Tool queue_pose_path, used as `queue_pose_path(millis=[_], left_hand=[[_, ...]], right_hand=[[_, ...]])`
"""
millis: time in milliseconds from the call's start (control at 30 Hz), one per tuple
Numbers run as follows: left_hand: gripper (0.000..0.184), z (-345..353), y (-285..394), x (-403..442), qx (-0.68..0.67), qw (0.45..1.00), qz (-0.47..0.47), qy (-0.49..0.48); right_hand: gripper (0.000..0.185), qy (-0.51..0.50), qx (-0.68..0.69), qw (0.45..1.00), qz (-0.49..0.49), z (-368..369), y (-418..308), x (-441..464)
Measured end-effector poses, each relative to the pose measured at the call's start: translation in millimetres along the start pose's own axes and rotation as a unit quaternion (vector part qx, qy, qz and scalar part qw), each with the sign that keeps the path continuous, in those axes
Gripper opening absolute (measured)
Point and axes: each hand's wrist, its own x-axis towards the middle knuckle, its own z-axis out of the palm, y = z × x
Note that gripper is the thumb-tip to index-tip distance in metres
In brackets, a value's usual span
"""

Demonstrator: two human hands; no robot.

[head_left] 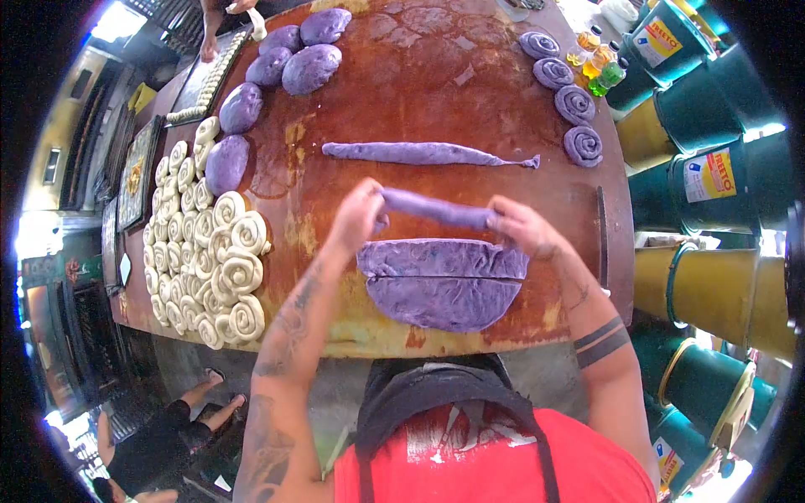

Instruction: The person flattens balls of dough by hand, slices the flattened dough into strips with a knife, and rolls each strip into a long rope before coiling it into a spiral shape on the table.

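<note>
A strip of purple dough (436,209) is stretched above the table between my two hands. My left hand (360,214) grips its left end, and my right hand (516,225) grips the right end. Just below, nearer my body, lies a flat purple dough slab (444,303) with a straight cut across it, splitting it into two pieces. Beyond my hands a long purple dough rope (419,153) rests on the table, thin and twisted at its right end.
Coiled purple dough (575,105) lines the right edge, near small bottles (599,63). Purple dough balls (312,69) sit at the far left, and many pale coils (201,251) crowd the left side. Large green buckets (704,180) stand right of the table (402,92). Other people are at left.
</note>
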Motion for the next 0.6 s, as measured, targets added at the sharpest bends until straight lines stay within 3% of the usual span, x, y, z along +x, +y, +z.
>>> queue_pose_path(millis=[33, 100, 167, 200, 300, 367, 400, 433, 467, 500, 567, 600], left_hand=[[0.016, -11.6, 17.1, 5.9, -0.077, 0.995, -0.062, 0.016], [0.019, -35.3, 17.1, 25.9, 0.021, 0.995, 0.063, 0.072], [0.024, -63.5, -3.4, 42.0, 0.212, 0.96, 0.162, 0.088], [0.031, -72.7, 19.8, 38.1, 0.349, 0.937, -0.005, 0.022], [0.041, -63.5, -47.3, 22.3, 0.67, 0.729, 0.051, 0.132], [0.052, -36.8, -77.6, -4.0, 0.541, 0.824, 0.111, 0.128], [0.058, -15.8, -55.6, -24.7, 0.499, 0.861, 0.078, 0.06], [0.073, 5.2, -62.0, -45.0, 0.485, 0.865, 0.128, 0.009], [0.081, 32.4, -64.3, -68.9, 0.452, 0.879, 0.149, -0.031], [0.086, 41.6, -50.5, -78.5, 0.414, 0.89, 0.16, -0.104], [0.073, 38.7, -31.3, -68.4, 0.32, 0.908, 0.164, -0.214], [0.066, 32.3, -14.5, -59.3, 0.247, 0.932, 0.108, -0.243]], right_hand=[[0.029, 0.017, 0.035, 0.999, 0.015, -4.5, -33.4, -4.5], [0.03, 0.156, -0.112, 0.978, -0.086, -14.8, -38.7, 15.5], [0.032, 0.193, -0.241, 0.95, -0.037, -28.1, -36.0, 32.3], [0.035, 0.21, -0.304, 0.929, -0.013, -29.8, -32.3, 36.6], [0.041, 0.342, -0.466, 0.79, -0.205, -15.6, 11.2, 28.0], [0.049, 0.325, -0.344, 0.878, -0.069, 1.3, 29.1, 7.1], [0.053, 0.312, -0.282, 0.907, -0.009, 11.6, 50.9, -4.3], [0.064, 0.301, -0.402, 0.863, -0.049, 34.9, 95.6, -10.4], [0.073, 0.241, -0.477, 0.845, -0.03, 60.4, 73.6, -34.0], [0.078, 0.146, -0.458, 0.873, -0.085, 64.3, 68.8, -49.1], [0.078, 0.021, -0.266, 0.956, -0.119, 55.2, 69.9, -49.6], [0.079, -0.052, -0.14, 0.987, -0.066, 47.5, 67.2, -42.3]])
